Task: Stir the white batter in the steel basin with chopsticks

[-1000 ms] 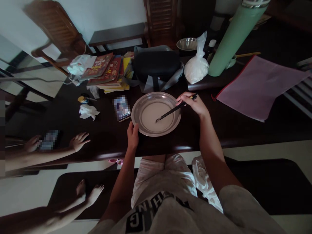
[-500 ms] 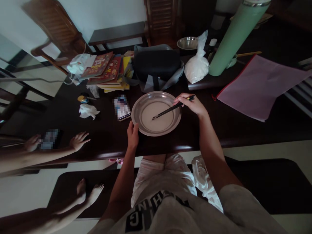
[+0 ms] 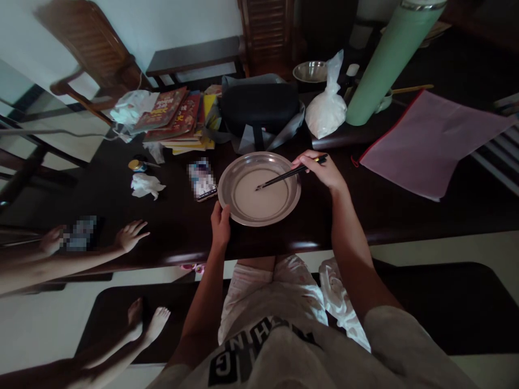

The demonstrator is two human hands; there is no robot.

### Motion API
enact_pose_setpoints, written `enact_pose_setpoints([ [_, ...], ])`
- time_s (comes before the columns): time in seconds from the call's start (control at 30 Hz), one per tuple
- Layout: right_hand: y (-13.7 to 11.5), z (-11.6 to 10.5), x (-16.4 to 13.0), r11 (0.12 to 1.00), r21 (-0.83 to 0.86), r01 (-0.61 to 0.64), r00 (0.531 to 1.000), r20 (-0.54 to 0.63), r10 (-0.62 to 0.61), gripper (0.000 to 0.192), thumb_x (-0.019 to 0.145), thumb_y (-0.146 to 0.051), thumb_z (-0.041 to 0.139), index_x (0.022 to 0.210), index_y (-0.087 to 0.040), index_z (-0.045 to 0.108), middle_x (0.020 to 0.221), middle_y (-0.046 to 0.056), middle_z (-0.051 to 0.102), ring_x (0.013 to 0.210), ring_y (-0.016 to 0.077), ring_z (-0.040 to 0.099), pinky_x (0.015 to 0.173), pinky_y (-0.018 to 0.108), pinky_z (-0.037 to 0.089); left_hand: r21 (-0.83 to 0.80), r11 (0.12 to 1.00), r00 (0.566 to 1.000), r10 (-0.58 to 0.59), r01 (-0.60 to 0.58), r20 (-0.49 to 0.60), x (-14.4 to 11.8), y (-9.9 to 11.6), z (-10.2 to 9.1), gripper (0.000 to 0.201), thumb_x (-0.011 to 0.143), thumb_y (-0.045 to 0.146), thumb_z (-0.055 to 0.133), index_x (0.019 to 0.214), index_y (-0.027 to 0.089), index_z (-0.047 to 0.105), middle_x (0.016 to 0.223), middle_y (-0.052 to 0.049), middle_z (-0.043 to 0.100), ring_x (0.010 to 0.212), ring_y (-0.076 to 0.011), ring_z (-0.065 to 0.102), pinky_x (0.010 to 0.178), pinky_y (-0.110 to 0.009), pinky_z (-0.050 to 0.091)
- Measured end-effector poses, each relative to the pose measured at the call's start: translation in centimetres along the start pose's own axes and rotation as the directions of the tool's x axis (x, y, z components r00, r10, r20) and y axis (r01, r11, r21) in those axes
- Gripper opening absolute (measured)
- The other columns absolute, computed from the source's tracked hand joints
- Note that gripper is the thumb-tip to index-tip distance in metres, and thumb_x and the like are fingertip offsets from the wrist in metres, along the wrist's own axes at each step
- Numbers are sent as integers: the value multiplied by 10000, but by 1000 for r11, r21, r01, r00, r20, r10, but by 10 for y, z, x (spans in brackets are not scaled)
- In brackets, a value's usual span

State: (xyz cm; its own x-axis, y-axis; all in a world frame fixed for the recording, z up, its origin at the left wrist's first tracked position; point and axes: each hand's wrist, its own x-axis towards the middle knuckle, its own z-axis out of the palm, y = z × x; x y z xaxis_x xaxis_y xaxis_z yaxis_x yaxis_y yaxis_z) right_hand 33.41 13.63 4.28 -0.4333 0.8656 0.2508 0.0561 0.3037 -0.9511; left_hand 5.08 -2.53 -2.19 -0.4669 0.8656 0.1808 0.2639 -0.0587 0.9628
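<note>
View from a head cam, looking down at a dark wooden table (image 3: 389,216). A round, shallow metal pan (image 3: 260,188) w/ a pale, milky liquid sits near the table's front edge, about mid-width. The left hand (image 3: 221,225) grips the pan's near-left rim, thumb over the rim. The right hand (image 3: 321,169), closed around a pair of dark chopsticks (image 3: 286,175), hovers over the pan's right rim; the chopstick tips reach down into the liquid near the pan's centre. Just left of the pan lies a phone (image 3: 201,180). Toward the back edge: a stack of books (image 3: 177,117), a black case (image 3: 260,108), a white plastic bag (image 3: 326,108), a tall green flask (image 3: 385,59). A pink zip pouch (image 3: 430,143) lies toward the right. At the left edge, another person's hand (image 3: 130,235) rests on the table.
</note>
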Motion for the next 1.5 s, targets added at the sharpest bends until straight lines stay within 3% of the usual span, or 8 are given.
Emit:
enact_pose_setpoints([
  [0.13,1,-7,-2,1000,10,-12,996,-89,13,380,864,-558,572,796,-214,717,700,17,740,661,128,655,530,253,370,2,1000,1000,-4,4,2,-1,2,1,294,846,458,563,853,167,609,787,0,573,750,-137,515,724,-245,432],
  [0.33,-3,3,-1,999,-44,9,996,87,-6,381,861,-562,570,798,-223,732,823,27,757,781,143,658,600,263,437,1,1000,1000,-9,9,-3,-1,3,0,319,837,483,565,867,169,612,801,-5,583,766,-144,521,753,-254,444],
  [0.53,-1,-6,-2,1000,-20,-23,995,-94,21,392,861,-575,562,789,-222,714,723,22,742,681,138,655,542,267,391,21,1000,1000,-10,10,4,-1,5,0,328,837,495,553,856,172,602,780,-4,565,746,-147,511,735,-262,436],
  [0.77,-3,1,0,997,-81,20,999,38,-17,403,856,-583,562,780,-228,736,853,25,766,729,134,635,584,269,419,16,1000,1000,-10,10,-4,-1,5,1,308,832,477,560,837,170,590,767,-1,558,730,-140,499,715,-252,429],
  [0.93,1,-6,-2,1000,-4,-16,993,-114,16,384,861,-565,572,780,-219,716,703,16,743,661,134,646,532,264,365,6,1000,1000,-5,5,-5,-1,6,1,308,827,473,566,854,168,602,788,-6,570,744,-140,507,727,-252,433],
  [1.17,-5,3,-2,998,-56,19,999,45,-16,388,868,-561,561,781,-226,735,834,26,759,741,134,640,587,267,414,8,1000,1000,-9,9,2,-1,7,2,326,831,496,558,858,173,595,779,-6,565,736,-143,500,721,-255,433],
  [1.33,-1,-4,-2,1000,-5,-6,994,-106,6,381,858,-570,571,768,-231,718,709,14,740,663,135,639,536,268,376,12,1000,1000,-5,5,-5,0,4,1,326,829,499,563,828,174,591,753,0,550,715,-140,487,704,-254,423],
  [1.5,-5,1,-3,999,-34,-22,999,42,24,409,848,-598,565,771,-232,729,764,23,752,704,141,643,569,274,411,17,1000,1000,-2,2,5,0,5,1,313,840,486,555,855,176,600,781,-11,571,743,-151,503,735,-265,434],
])
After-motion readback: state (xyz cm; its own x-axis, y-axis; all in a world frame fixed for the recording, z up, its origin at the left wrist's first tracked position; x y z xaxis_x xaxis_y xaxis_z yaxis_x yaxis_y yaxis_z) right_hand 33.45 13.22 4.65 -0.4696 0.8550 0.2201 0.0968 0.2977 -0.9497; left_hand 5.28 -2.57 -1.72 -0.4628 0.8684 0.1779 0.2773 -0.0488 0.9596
